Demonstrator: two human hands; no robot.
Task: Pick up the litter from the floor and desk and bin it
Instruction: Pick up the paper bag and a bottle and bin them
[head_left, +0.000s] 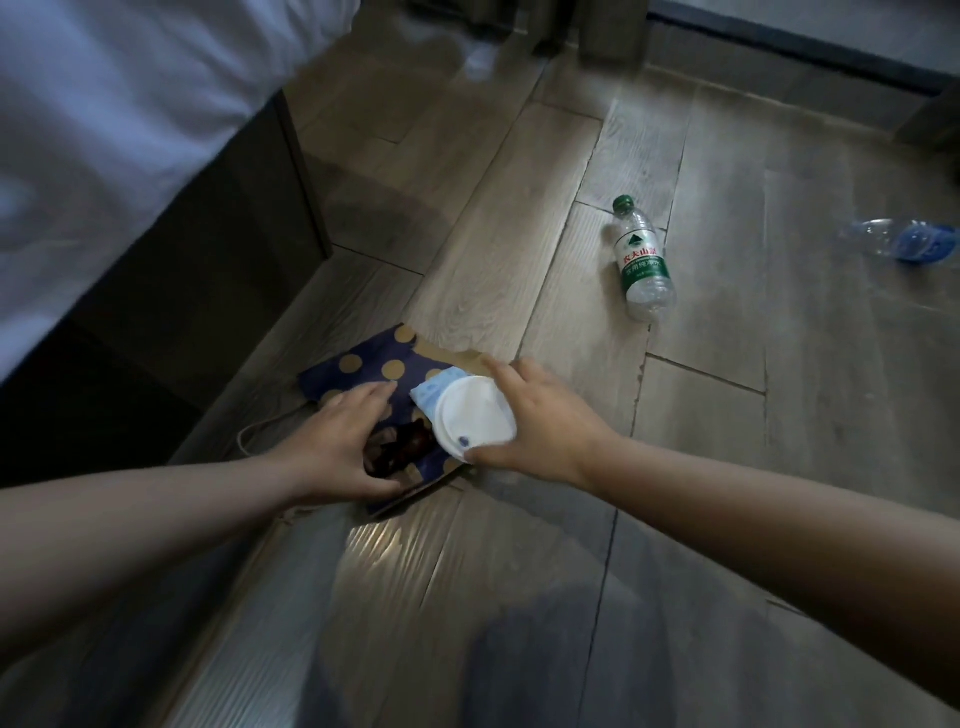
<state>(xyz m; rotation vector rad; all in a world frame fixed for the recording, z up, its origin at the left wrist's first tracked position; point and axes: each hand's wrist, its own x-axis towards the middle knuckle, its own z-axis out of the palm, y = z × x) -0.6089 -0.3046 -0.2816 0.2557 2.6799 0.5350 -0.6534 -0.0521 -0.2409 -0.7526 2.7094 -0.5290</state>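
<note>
A navy paper bag with gold dots (371, 366) lies on the wood floor beside the bed base. My left hand (340, 441) grips the bag's near edge, holding its mouth apart; something dark shows inside. My right hand (540, 423) is wrapped around a white-lidded paper cup (475, 415) with a pale blue wall, held tilted right at the bag's mouth. An empty clear water bottle with a green cap and label (643, 260) lies on the floor farther off to the right. A crushed clear bottle with a blue label (904, 243) lies at the right edge.
The bed with white sheets (104, 104) and its dark base (218, 270) fill the left side. A dark skirting board (810, 52) runs along the far wall. Wood-plank floor (519, 597) stretches in front of me.
</note>
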